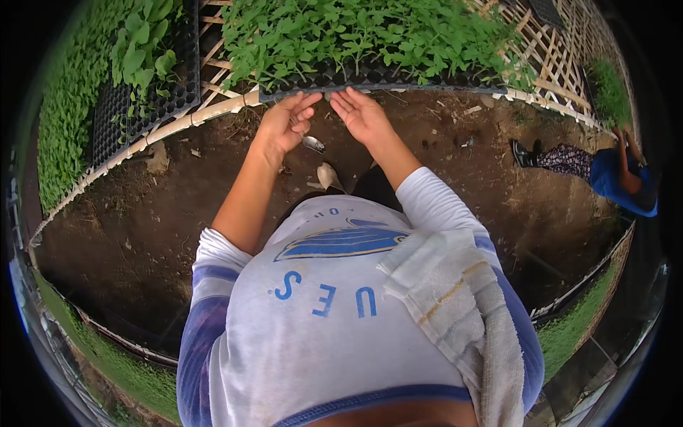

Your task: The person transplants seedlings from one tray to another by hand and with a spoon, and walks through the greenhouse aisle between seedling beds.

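Observation:
In the head view, a black seedling tray [455, 87] full of leafy green seedlings [370, 39] sits in front of me on a slatted bamboo bench. Both hands are at its near edge, palms turned up. My left hand [287, 122] has its fingers partly bent and apart, the fingertips close to the tray's rim. Beside it, my right hand [363, 117] has its fingers stretched toward the same rim. I see nothing clearly held in either hand. Whether the fingertips touch the tray's underside is hard to tell.
A bamboo rail [206, 112] edges the bench. At left stands another black cell tray [117, 117] with sparse seedlings. Brown soil [142, 213] lies below. A person in a blue top [619, 178] is at the right. A towel [455, 285] hangs over my shirt.

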Action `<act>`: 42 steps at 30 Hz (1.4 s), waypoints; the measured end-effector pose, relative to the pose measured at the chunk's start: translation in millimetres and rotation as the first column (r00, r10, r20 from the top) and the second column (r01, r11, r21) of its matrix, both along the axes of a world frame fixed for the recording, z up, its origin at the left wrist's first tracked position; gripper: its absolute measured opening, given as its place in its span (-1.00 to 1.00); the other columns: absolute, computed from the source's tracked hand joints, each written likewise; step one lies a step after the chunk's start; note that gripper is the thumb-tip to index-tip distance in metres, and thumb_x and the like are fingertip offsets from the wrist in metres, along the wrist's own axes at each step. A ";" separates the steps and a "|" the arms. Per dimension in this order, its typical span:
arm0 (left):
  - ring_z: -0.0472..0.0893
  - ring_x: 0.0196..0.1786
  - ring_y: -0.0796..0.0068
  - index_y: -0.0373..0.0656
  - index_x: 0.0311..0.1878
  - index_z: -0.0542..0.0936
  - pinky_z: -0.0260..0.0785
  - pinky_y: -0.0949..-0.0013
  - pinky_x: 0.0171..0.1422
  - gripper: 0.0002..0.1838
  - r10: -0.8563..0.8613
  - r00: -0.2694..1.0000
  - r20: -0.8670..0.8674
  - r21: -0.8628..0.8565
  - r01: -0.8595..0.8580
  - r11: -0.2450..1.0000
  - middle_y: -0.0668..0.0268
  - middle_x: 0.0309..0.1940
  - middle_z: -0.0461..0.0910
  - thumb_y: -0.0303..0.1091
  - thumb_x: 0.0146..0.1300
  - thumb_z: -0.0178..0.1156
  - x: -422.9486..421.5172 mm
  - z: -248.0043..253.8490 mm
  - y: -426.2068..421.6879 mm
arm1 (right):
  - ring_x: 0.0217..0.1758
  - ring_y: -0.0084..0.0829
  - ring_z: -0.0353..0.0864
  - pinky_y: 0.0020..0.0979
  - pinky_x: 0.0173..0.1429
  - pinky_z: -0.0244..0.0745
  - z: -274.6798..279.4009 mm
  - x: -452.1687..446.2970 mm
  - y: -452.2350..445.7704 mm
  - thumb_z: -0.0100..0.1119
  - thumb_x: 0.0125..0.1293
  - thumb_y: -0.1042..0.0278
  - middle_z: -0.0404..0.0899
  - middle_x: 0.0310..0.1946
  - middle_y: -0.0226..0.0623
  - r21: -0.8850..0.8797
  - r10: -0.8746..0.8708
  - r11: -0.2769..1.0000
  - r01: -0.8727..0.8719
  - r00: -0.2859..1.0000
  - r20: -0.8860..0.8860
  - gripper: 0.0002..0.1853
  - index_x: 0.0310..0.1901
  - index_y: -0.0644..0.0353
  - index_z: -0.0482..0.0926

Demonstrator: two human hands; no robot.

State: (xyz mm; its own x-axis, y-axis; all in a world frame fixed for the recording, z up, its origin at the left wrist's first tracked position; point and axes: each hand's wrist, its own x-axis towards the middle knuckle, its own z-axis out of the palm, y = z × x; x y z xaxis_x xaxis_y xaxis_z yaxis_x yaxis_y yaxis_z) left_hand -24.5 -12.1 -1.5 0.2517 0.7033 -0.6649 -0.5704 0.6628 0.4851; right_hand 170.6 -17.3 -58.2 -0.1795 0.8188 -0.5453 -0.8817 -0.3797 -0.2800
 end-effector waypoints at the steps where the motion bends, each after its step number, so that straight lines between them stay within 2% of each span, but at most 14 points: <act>1: 0.52 -0.42 0.55 -0.31 0.13 0.38 0.15 0.62 -0.61 -0.73 0.030 0.999 0.026 -0.008 -0.030 1.000 0.01 0.12 0.63 -0.34 0.50 0.04 2.8 6.1 0.9 | 0.11 -0.23 0.57 -0.17 0.36 0.53 -0.7 -6.8 3.3 0.26 0.35 0.54 0.51 -0.01 -0.11 -0.006 -0.009 1.000 0.009 1.000 -0.017 -0.79 -0.05 0.29 0.47; 4: 0.51 -0.43 0.55 -0.33 0.07 0.42 0.14 0.61 -0.63 -0.74 0.023 1.000 0.020 -0.001 -0.023 1.000 0.01 0.03 0.67 -0.32 0.50 0.05 7.1 18.0 6.5 | -0.09 -0.32 0.56 -0.33 0.16 0.65 15.8 -18.5 9.9 0.30 0.32 0.54 0.48 -0.22 -0.25 -0.219 -0.257 0.950 0.223 0.956 -0.140 -0.82 -0.13 0.27 0.48; 7: 0.50 -0.46 0.58 -0.33 0.02 0.47 0.13 0.61 -0.63 -0.77 -0.046 0.999 0.016 -0.004 0.046 0.999 0.02 -0.08 0.69 -0.34 0.49 0.06 8.9 35.7 11.6 | -0.17 -0.37 0.56 -0.41 -0.04 0.69 31.4 -19.5 17.6 0.30 0.31 0.55 0.47 -0.26 -0.28 -0.203 -0.285 0.946 0.252 0.946 -0.155 -0.83 -0.16 0.27 0.48; 9: 0.47 -0.51 0.61 -0.32 0.03 0.49 0.14 0.61 -0.63 -0.80 -0.332 0.933 -0.138 0.058 0.342 0.938 0.04 -0.17 0.70 -0.40 0.47 0.05 13.2 54.1 14.2 | -0.19 -0.38 0.57 -0.43 -0.10 0.68 33.2 -20.9 21.8 0.30 0.31 0.56 0.49 -0.26 -0.27 -0.187 -0.274 0.951 0.247 0.953 -0.131 -0.83 -0.17 0.27 0.48; 10: 0.42 -0.57 0.64 -0.34 0.11 0.50 0.14 0.61 -0.62 -0.74 -0.339 0.872 -0.354 0.151 0.411 0.899 0.11 -0.30 0.69 -0.44 0.44 0.07 23.5 65.5 15.3 | -0.21 -0.40 0.58 -0.45 -0.16 0.67 33.8 -20.3 23.8 0.30 0.31 0.56 0.50 -0.25 -0.27 -0.171 -0.254 0.957 0.236 0.962 -0.097 -0.84 -0.18 0.27 0.48; 11: 0.42 -0.57 0.64 -0.34 0.11 0.50 0.14 0.61 -0.62 -0.74 -0.341 0.869 -0.359 0.151 0.415 0.897 0.11 -0.30 0.69 -0.44 0.44 0.07 31.6 72.3 21.4 | -0.21 -0.40 0.58 -0.45 -0.16 0.67 33.8 -19.5 25.1 0.30 0.31 0.56 0.50 -0.25 -0.27 -0.170 -0.258 0.956 0.238 0.961 -0.103 -0.84 -0.18 0.27 0.48; 13: 0.40 -0.60 0.67 -0.39 0.19 0.48 0.12 0.61 -0.60 -0.66 -0.221 0.660 -0.718 0.272 0.559 0.783 0.20 -0.39 0.64 -0.42 0.43 0.09 44.6 79.2 38.9 | -0.25 -0.41 0.61 -0.49 -0.19 0.66 32.9 -17.7 25.1 0.30 0.30 0.56 0.53 -0.26 -0.27 -0.096 -0.223 0.973 0.212 0.967 -0.122 -0.84 -0.18 0.26 0.48; 15: 0.44 -0.52 0.66 -0.38 0.29 0.45 0.19 0.59 -0.51 -0.56 -0.262 0.618 -0.741 0.229 0.599 0.767 0.29 -0.43 0.59 -0.44 0.39 0.11 56.2 83.0 54.6 | -0.25 -0.42 0.61 -0.51 -0.20 0.65 27.4 -15.3 24.6 0.29 0.29 0.57 0.54 -0.26 -0.27 -0.071 -0.200 0.979 0.191 0.971 -0.132 -0.84 -0.18 0.25 0.48; 18: 0.55 -0.27 0.55 -0.19 0.34 0.50 0.42 0.48 -0.21 -0.47 -0.299 0.369 -0.880 0.179 0.841 0.510 0.25 -0.34 0.62 -0.52 0.25 0.14 71.4 75.5 71.5 | -0.24 -0.43 0.62 -0.53 -0.22 0.63 28.2 -11.1 25.5 0.28 0.29 0.57 0.55 -0.25 -0.29 -0.042 -0.180 0.984 0.175 0.970 -0.162 -0.84 -0.18 0.23 0.49; 21: 0.44 -0.40 0.64 -0.23 0.30 0.50 0.29 0.54 -0.36 -0.51 -0.293 0.500 -0.815 0.262 0.769 0.583 0.37 -0.31 0.59 -0.54 0.26 0.07 76.1 84.6 73.9 | -0.25 -0.43 0.62 -0.55 -0.24 0.61 30.7 -10.4 25.5 0.29 0.28 0.55 0.56 -0.28 -0.31 -0.081 -0.184 0.982 0.173 0.971 -0.154 -0.88 -0.21 0.23 0.52; 26: 0.49 -0.50 0.60 -0.30 0.01 0.62 0.29 0.46 -0.46 -0.71 -0.177 0.271 -0.946 0.085 0.737 0.670 0.23 -0.33 0.65 -0.53 0.21 0.18 59.2 63.9 108.4 | -0.23 -0.44 0.60 -0.56 -0.27 0.53 32.2 -10.7 24.8 0.33 0.22 0.55 0.54 -0.27 -0.33 -0.126 -0.169 0.980 0.153 0.977 -0.126 -0.82 -0.22 0.18 0.50; 32: 0.54 -0.43 0.47 -0.34 -0.07 0.67 0.40 0.30 -0.25 -0.69 -0.041 0.157 -0.987 0.099 0.781 0.616 0.20 -0.37 0.67 -0.38 0.15 0.34 59.9 48.8 116.2 | -0.25 -0.39 0.57 -0.52 -0.28 0.53 20.1 -9.4 26.6 0.29 0.20 0.59 0.53 -0.31 -0.30 -0.083 -0.164 0.985 0.150 0.965 -0.202 -0.87 -0.30 0.22 0.51; 34: 0.68 -0.24 0.27 -0.29 -0.15 0.67 0.47 0.24 -0.05 -0.71 -0.018 0.113 -0.993 0.083 0.820 0.566 0.15 -0.37 0.70 -0.32 0.13 0.41 63.4 48.8 118.3 | -0.24 -0.41 0.56 -0.52 -0.27 0.53 15.6 -7.3 27.6 0.29 0.19 0.59 0.52 -0.31 -0.28 -0.014 -0.122 0.993 0.121 0.972 -0.199 -0.86 -0.31 0.22 0.49; 42: 0.70 -0.23 0.16 -0.26 -0.11 0.69 0.47 0.20 -0.04 -0.69 -0.034 -0.028 -0.999 -0.042 0.837 0.546 0.06 -0.31 0.70 -0.28 0.13 0.41 69.1 37.0 127.6 | -0.25 -0.46 0.57 -0.53 -0.26 0.53 10.6 -7.1 27.0 0.28 0.21 0.58 0.55 -0.30 -0.26 0.005 -0.081 0.997 0.082 0.991 -0.110 -0.87 -0.30 0.22 0.49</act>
